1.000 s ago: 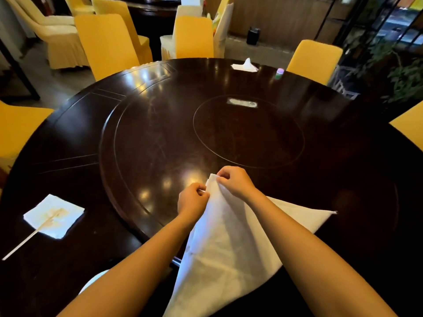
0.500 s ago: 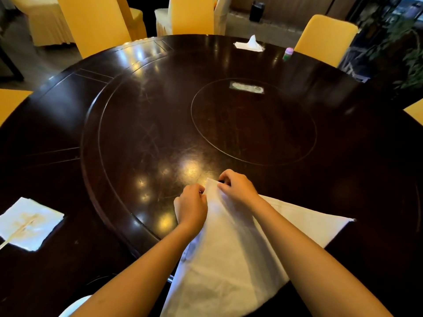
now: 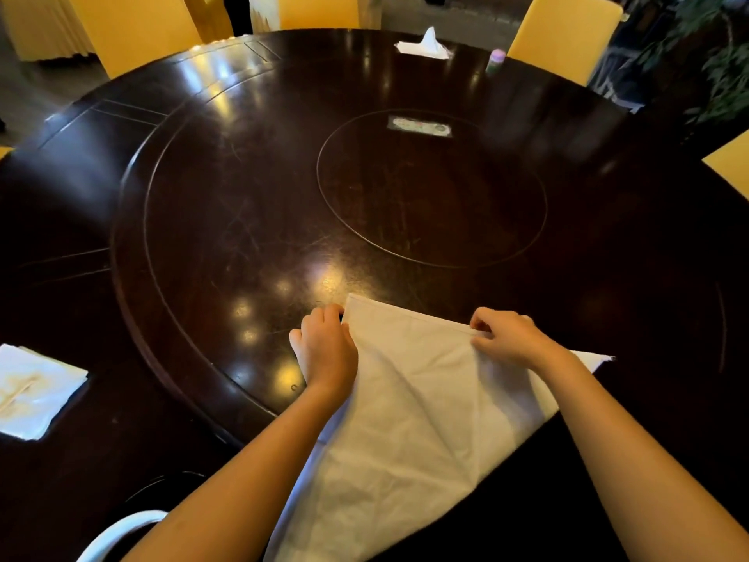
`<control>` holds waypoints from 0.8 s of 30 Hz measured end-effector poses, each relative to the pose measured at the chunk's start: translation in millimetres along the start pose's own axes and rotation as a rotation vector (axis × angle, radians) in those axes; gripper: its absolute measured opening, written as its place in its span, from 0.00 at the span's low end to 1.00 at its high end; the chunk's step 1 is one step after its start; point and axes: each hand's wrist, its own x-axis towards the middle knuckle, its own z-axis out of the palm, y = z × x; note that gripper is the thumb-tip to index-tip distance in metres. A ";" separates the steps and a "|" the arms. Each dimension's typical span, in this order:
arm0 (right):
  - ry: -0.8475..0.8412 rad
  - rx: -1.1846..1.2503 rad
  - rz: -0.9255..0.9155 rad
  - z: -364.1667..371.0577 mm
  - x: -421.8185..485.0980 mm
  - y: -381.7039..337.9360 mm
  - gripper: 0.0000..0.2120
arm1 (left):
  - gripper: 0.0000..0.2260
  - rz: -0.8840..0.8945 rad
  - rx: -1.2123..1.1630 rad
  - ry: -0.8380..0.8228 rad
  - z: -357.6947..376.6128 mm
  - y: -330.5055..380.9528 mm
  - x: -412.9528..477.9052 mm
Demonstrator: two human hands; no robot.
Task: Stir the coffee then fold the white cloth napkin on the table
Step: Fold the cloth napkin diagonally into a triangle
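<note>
Here the white napkin (image 3: 425, 403) lies spread on the near side of the dark round table (image 3: 227, 204), its far hem running straight between the two hands and its near part trailing off toward the person. The left hand (image 3: 326, 350) has its grip closed on the far left corner, fingers curled over the hem. The right hand (image 3: 510, 338) pinches the same hem further along, thumb and fingers together on the cloth. Held this way, apart and level, the hands appear to be drawing the edge taut so that a clean fold can be laid; slack diagonal creases run down the middle.

The right corner (image 3: 600, 358) pokes out beyond the right wrist, but the forearms cover both side edges, and the near end is cut off by the frame, so I cannot tell how many layers there are. At the bottom left only a white curved rim (image 3: 121, 525) shows, perhaps the coffee cup; its contents are out of view. A stained paper napkin (image 3: 36, 393) lies well apart at the left, and what rests on it is too blurred to make out.
</note>
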 end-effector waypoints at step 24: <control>-0.057 0.124 0.208 6.8 -92.8 105.5 0.04 | 0.05 0.070 -0.169 -0.310 -4.7 33.9 -21.0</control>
